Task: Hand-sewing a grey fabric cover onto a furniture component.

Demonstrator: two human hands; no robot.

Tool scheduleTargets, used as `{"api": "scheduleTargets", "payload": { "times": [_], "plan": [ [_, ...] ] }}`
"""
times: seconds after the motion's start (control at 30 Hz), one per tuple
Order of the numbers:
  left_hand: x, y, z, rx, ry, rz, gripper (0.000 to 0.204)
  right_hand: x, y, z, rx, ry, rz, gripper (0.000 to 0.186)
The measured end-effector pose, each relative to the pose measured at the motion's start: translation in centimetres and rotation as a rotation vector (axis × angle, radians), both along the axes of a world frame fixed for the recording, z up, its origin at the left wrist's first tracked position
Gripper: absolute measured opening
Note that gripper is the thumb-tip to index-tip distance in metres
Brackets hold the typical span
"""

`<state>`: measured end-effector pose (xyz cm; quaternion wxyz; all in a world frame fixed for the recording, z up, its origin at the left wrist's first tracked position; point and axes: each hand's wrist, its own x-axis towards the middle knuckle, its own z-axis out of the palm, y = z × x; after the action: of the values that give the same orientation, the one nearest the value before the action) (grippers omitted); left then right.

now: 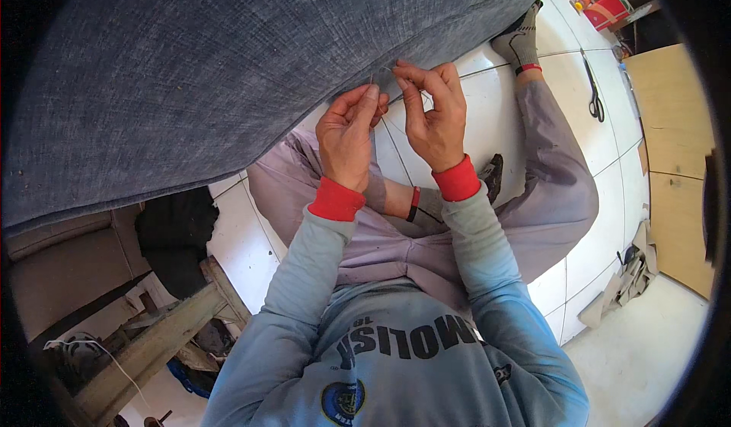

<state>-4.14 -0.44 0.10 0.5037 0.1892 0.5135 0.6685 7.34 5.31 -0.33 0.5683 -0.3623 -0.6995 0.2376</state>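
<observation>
My left hand point(349, 134) is closed, thumb against forefinger, around a thin needle point(371, 79) whose tip stands up from the fingertips. Just to its right, my right hand point(435, 111) pinches a fine pale thread point(387, 68) between thumb and fingertips. The thread is so thin that most of its run cannot be made out. Both hands are raised close together over my lap, their fingertips a small gap apart. Right in front of them is the lower edge of a large piece of upholstery in blue-grey fabric point(228, 69).
Black scissors point(594, 96) lie on the white tiled floor point(567, 115) to the right. Fabric scraps point(628, 278) lie by a light wooden cabinet point(670, 115). At left are a wooden frame point(152, 343) and a dark cloth point(177, 233). My crossed legs point(552, 176) surround the working spot.
</observation>
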Motion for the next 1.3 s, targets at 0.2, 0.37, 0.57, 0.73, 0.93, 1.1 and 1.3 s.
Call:
{"api": "scheduleTargets", "payload": {
  "times": [0.2,0.37,0.57,0.73,0.93,1.1,1.3],
  "plan": [
    [-0.1,0.0,0.0,0.019,-0.006,-0.006,0.021,-0.1,-0.2,0.0,0.042,-0.019,-0.006,0.021],
    [-0.1,0.0,0.0,0.023,-0.015,0.001,0.021,-0.1,-0.1,-0.3,0.042,-0.030,-0.034,0.020],
    [-0.1,0.0,0.0,0.028,-0.018,0.008,0.020,-0.4,-0.3,-0.5,0.038,-0.009,-0.046,0.020],
    [-0.4,-0.1,-0.5,0.034,0.022,-0.003,0.020,-0.7,-0.6,-0.7,-0.046,0.054,-0.046,0.017],
    [-0.8,0.1,-0.6,0.042,0.119,-0.028,0.018,-1.6,-1.6,-0.7,-0.145,0.116,-0.103,0.014],
    [-0.7,0.1,-0.4,0.031,0.159,-0.032,0.018,-1.6,-1.7,-0.1,-0.154,0.091,-0.132,0.013],
    [-0.9,0.2,-0.7,0.044,0.198,-0.032,0.018,-1.0,-0.6,0.6,-0.323,0.140,-0.050,0.010]
  ]
}}
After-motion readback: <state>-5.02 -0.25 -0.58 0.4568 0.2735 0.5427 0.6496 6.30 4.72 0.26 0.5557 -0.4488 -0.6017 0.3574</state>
